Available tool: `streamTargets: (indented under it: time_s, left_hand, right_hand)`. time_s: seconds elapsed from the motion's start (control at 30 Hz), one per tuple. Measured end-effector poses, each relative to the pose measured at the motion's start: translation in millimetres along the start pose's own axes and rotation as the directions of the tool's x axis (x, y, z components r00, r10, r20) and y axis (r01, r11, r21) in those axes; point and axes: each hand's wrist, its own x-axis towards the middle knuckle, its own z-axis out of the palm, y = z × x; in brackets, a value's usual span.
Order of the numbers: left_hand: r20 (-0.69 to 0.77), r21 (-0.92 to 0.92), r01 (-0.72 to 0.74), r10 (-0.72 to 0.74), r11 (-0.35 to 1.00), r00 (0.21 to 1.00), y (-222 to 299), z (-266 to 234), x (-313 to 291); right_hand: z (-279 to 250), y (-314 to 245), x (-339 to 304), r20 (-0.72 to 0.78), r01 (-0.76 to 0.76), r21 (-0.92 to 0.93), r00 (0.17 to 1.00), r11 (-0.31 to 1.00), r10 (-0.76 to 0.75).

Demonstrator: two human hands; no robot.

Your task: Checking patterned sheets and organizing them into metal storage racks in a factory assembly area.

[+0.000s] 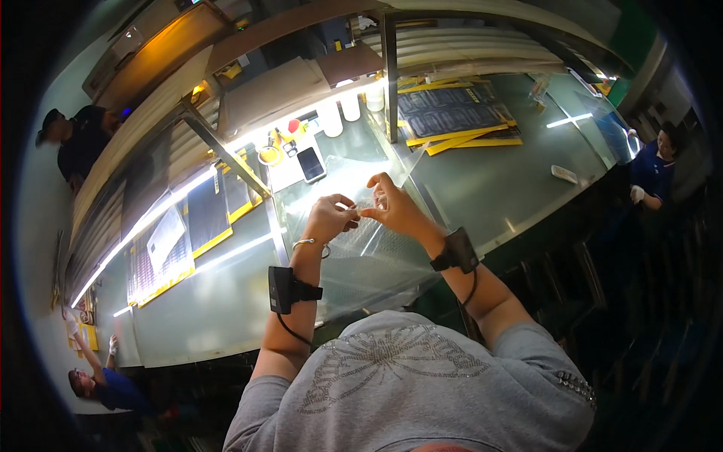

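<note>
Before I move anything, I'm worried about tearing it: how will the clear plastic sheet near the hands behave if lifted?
The clear plastic sheet will probably flop, since it looks thin and loosely spread. It's likely light, being see-through film. Its glossy glare suggests it may slide easily.

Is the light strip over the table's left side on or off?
On: the light strip glows bright white, and the glossy tabletop below shows a white streak.

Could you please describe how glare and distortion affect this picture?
In the head view, glare whitens part of the tabletop beyond the left hand and right hand; in the head view, the upper shelf edge curves with the fisheye, the corners go black, and detail between the hands is unclear.
</note>
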Motion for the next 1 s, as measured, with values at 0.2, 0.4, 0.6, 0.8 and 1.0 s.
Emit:
streamTargets:
  time_s: [0.2, 0.4, 0.6, 0.8, 1.0]
  left_hand:
    - [0.046, -0.014, 0.091, -0.09, 0.996, 0.995, -0.6, 28.7, -18.9]
    - [-0.078, 0.201, -0.037, 0.054, 0.979, 0.996, -4.5, 43.3, -27.0]
    - [0.029, 0.016, 0.053, -0.054, 0.998, 0.998, 3.7, 5.7, -44.1]
    - [-0.018, 0.028, 0.0, 0.001, 1.0, 1.0, 26.1, -60.0, -90.4]
    - [-0.199, 0.24, -0.003, 0.053, 0.971, 0.979, 44.3, -148.9, -143.0]
  right_hand:
    - [19.4, 27.9, 1.2, -0.206, 0.277, -0.355, 0.908, 0.893, -0.364]
    - [35.3, 45.0, 9.5, -0.481, 0.165, -0.016, 0.864, 0.986, -0.153]
    - [-12.0, 63.5, 13.4, -0.232, -0.118, 0.867, 0.763, 0.483, 0.603]
    - [-47.7, 101.2, -11.1, -0.128, -0.12, 0.943, 0.729, 0.31, 0.673]
    - [-95.4, 176.4, -37.7, -0.268, -0.041, 0.937, 0.555, 0.348, 0.787]
